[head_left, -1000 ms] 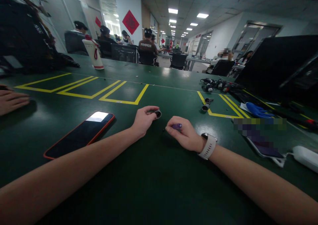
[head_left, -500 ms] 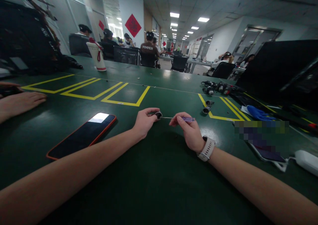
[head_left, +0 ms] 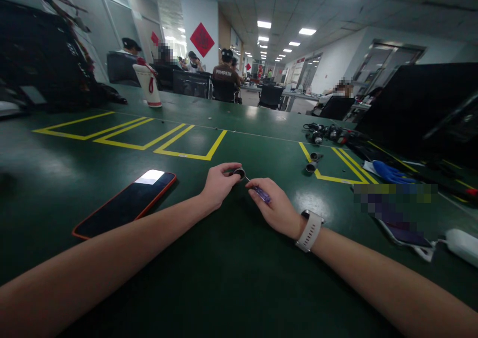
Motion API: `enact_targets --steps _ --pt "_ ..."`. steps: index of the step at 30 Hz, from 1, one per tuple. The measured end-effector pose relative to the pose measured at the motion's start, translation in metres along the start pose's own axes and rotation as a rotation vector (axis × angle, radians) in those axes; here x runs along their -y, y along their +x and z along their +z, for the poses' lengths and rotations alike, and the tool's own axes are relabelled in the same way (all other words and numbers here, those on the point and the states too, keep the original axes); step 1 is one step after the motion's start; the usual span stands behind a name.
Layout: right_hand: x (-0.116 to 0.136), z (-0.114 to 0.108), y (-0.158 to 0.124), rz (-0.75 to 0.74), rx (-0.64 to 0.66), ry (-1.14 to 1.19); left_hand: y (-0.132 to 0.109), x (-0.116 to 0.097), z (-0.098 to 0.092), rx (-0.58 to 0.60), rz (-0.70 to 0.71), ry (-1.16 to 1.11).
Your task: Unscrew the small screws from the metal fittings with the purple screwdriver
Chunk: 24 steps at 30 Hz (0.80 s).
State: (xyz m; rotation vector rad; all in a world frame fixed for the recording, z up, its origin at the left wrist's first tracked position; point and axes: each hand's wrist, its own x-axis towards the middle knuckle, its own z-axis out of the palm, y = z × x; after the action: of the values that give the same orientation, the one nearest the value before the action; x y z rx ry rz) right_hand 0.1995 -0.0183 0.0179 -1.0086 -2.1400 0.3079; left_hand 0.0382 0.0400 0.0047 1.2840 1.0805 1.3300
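Between thumb and fingers, my left hand (head_left: 219, 184) grips a small dark round hollow part (head_left: 240, 172), its opening turned toward my right hand. My right hand (head_left: 274, 206) is closed around a screwdriver with a clear purple handle (head_left: 262, 194). The thin metal shaft points up and left, and its tip is at the rim of the round part; whether it goes inside I cannot tell. Both hands are just above the green tabletop (head_left: 239, 273). A pair of similar grey cylindrical parts (head_left: 311, 166) stands on the table to the right.
A phone in an orange case (head_left: 127, 203) lies beside my left forearm. Right of my right hand are another phone (head_left: 398, 223), a white device (head_left: 463, 246), blue gloves (head_left: 392, 172) and black cabled parts (head_left: 324, 133). Yellow tape (head_left: 186, 155) marks the table. A white cup (head_left: 148, 85) stands far left.
My right hand has turned, so the screwdriver now slants up-left instead of lying nearly level, its handle lower and closer to the left hand. Another person's hand at the far left has left the view.
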Motion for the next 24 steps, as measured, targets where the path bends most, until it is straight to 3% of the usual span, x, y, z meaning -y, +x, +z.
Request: enact_targets --steps 6,17,24 --pt "0.002 0.001 -0.002 -0.053 0.028 -0.135 0.000 0.001 0.001 -0.004 0.010 0.002" --pt "0.004 0.003 -0.004 -0.062 0.015 -0.128 0.000 0.001 0.003 -0.035 0.002 0.002" --pt "0.000 -0.013 -0.007 0.159 -0.387 0.323 0.000 -0.001 0.004 -0.044 -0.036 -0.015"
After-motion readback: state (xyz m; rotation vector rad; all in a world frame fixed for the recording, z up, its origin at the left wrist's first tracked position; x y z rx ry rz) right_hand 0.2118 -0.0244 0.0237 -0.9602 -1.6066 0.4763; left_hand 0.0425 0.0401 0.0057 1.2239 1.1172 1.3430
